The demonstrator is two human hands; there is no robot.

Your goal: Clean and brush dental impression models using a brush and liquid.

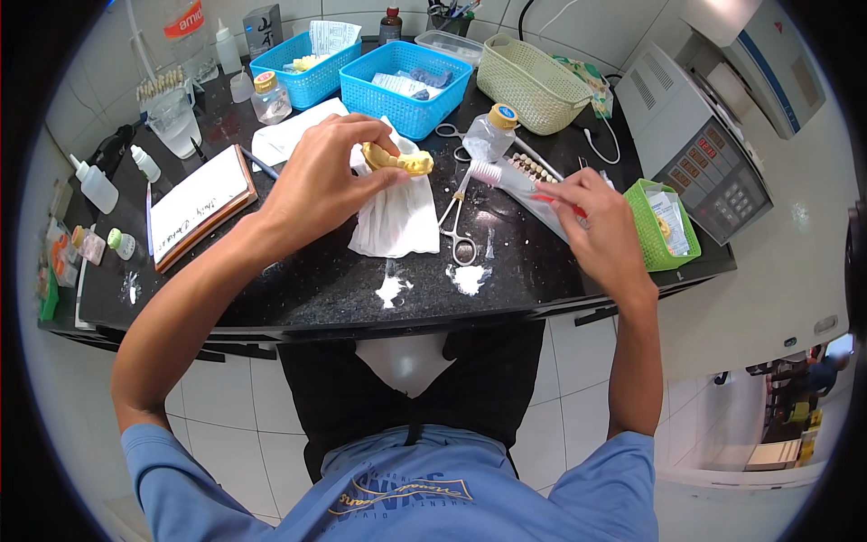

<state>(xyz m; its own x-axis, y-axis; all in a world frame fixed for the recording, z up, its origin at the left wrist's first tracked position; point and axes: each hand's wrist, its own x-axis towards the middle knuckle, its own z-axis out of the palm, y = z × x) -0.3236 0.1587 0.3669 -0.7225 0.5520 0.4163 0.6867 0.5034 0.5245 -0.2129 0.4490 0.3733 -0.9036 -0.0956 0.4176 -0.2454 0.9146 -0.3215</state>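
Note:
My left hand (348, 167) pinches a yellow dental cast (411, 163) between thumb and fingers, above a crumpled white cloth or tissue (402, 221). In my right hand (596, 226) is a toothbrush (488, 173) with a red part on its handle, its pale pink bristles pointing toward the cast but apart from it. Scissor-handled metal forceps (461, 237) lie on the black counter between the hands. Beyond the toothbrush are a row of tooth-shaped pieces (535, 168) and a clear jar (490, 135) with a gold lid. Two small heaps of white powder (470, 279) lie near the front edge.
Blue baskets (402, 113) and a pale green basket (533, 86) line the back. To the left are a notebook (203, 208), pens, small bottles (95, 185) and another lidded jar (271, 99). A bright green basket (666, 230) stands right, beside a grey machine (700, 135) with a display.

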